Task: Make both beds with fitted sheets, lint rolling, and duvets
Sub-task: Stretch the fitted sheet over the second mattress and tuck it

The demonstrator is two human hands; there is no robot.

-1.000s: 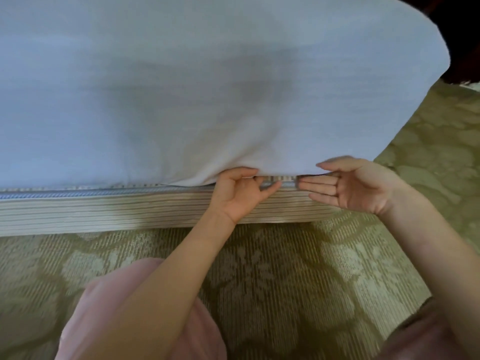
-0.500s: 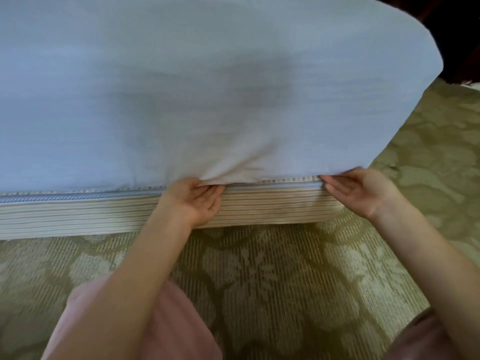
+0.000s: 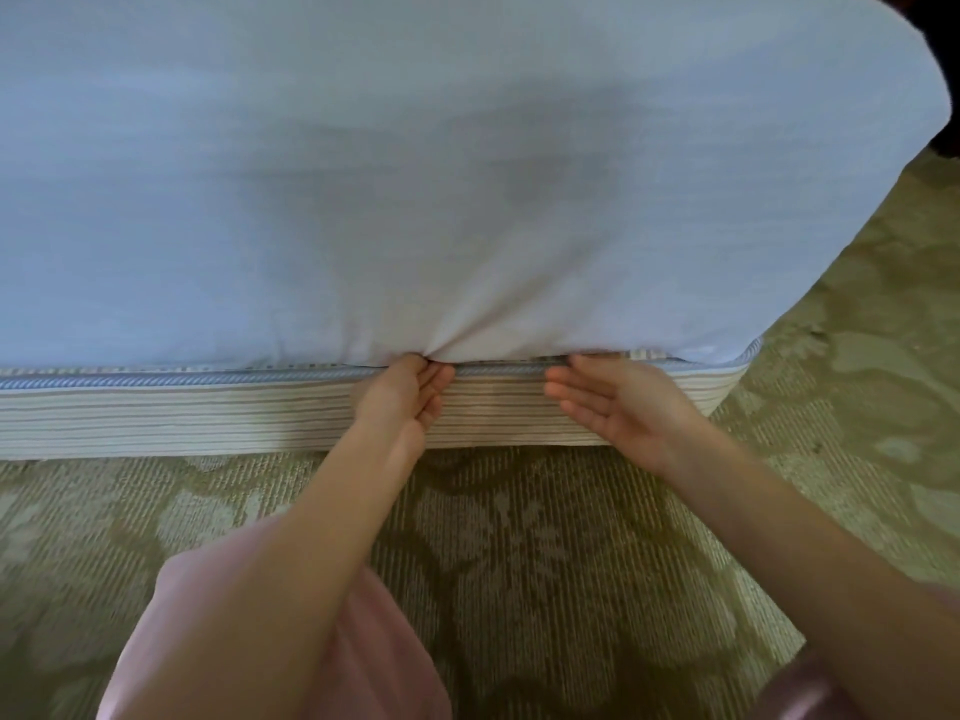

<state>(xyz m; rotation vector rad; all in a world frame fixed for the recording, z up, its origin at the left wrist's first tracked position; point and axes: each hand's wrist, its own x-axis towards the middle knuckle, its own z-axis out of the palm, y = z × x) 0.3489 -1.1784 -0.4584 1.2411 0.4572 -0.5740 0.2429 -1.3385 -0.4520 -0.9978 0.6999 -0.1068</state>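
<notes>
Seen from above, left to right.

From the left edge across the whole far half: fitted sheet (image 3: 363,174), pale and smooth, drawn down over the near side and ending just above a blue corded piping (image 3: 156,379). Below that, a striped bed base (image 3: 156,418), running from the left edge to the right-hand corner. Nearer than the base, green patterned carpet (image 3: 519,537). At the near left, pink clothing (image 3: 405,678) beneath the left forearm.

Left of centre: left hand (image 3: 410,394), reaching up to the sheet's lower edge, thumb and forefinger pinching the hem at a fan of creases gathered in the cloth (other fingers loosely curled against the stripes).

Just to the right, apart from it: right hand (image 3: 618,402), slack and holding nothing, palm turned left, fingers straight and pointing towards the left hand, thumb up at the hem line. Touching the piping or only close to it: cannot tell.

Further right: sheet rounding the right-hand corner, hem sitting a little above the piping, with a thin strip of striped cloth showing between. Beyond the corner, more carpet, and a dark patch at the far right, too dim to make out.
</notes>
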